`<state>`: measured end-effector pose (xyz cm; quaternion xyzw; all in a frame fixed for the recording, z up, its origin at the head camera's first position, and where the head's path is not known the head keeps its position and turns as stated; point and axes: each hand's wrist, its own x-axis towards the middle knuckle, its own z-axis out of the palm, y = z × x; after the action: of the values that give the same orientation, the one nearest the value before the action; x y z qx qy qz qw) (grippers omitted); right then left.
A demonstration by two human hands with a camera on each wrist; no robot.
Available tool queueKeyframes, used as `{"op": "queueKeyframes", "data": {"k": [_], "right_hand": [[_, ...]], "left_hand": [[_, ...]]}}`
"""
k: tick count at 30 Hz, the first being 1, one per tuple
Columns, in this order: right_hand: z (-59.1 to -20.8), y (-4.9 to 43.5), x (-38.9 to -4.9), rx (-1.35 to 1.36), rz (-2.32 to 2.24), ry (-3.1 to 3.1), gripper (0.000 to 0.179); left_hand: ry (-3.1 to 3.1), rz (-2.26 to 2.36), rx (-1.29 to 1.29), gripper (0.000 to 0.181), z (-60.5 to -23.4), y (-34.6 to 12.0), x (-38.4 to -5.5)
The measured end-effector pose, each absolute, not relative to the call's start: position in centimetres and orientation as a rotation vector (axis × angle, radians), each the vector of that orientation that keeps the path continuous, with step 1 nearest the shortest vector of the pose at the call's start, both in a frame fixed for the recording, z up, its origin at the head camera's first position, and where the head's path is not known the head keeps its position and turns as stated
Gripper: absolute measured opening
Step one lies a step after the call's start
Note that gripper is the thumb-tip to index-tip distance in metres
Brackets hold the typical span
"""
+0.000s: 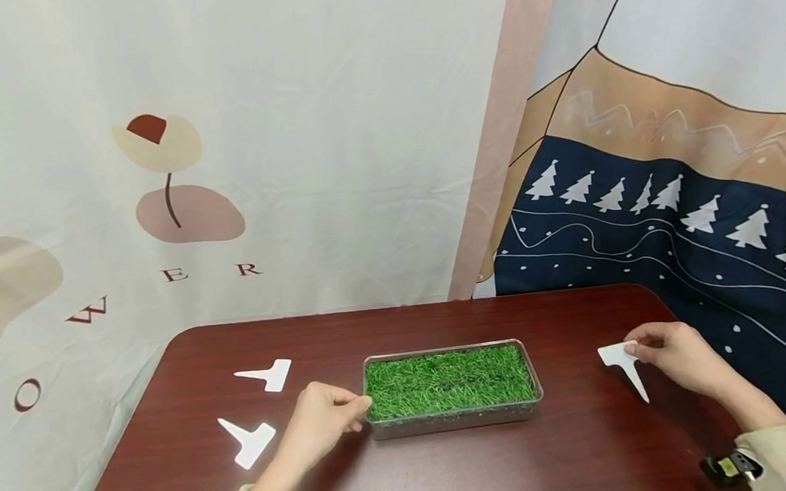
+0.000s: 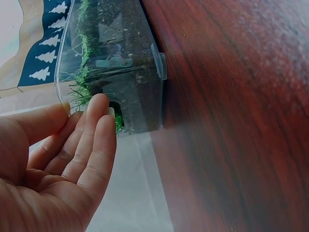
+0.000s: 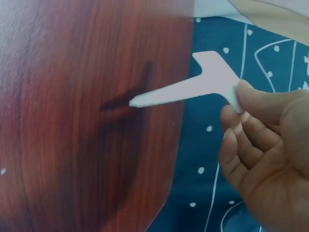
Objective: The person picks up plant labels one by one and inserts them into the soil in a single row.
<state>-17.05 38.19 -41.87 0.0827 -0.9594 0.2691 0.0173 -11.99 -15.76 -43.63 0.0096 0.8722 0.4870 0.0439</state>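
Observation:
On the table stands a clear plastic planter box [image 1: 455, 421] with green grass [image 1: 449, 382] over dark soil. My left hand [image 1: 328, 417] is at its left end; thumb and index finger pinch the rim near the corner, while the other fingers lie beside the end wall [image 2: 140, 106]. Out to the right, my right hand [image 1: 677, 355] holds a white T-shaped plant label [image 1: 622, 362] between thumb and fingers by one end of its head. In the right wrist view, the label's [image 3: 193, 87] pointed stem slants over the table's edge, apart from the surface.
Two more white plant labels lie left of the box, a farther label [image 1: 275, 375] and a nearer label [image 1: 251, 444]. The reddish-brown table [image 1: 450, 473] has rounded corners. Printed curtains [image 1: 333, 166] hang behind it and at its right side.

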Motion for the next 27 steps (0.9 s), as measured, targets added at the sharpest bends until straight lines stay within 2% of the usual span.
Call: {"op": "queueKeyframes", "data": {"k": [27], "right_hand": [[-39.9, 33.1, -15.5, 0.103, 0.974, -2.477, 0.009]], "left_hand": [[2.651, 1.495, 0.012, 0.013, -43.6, -15.8, -12.0]]}}
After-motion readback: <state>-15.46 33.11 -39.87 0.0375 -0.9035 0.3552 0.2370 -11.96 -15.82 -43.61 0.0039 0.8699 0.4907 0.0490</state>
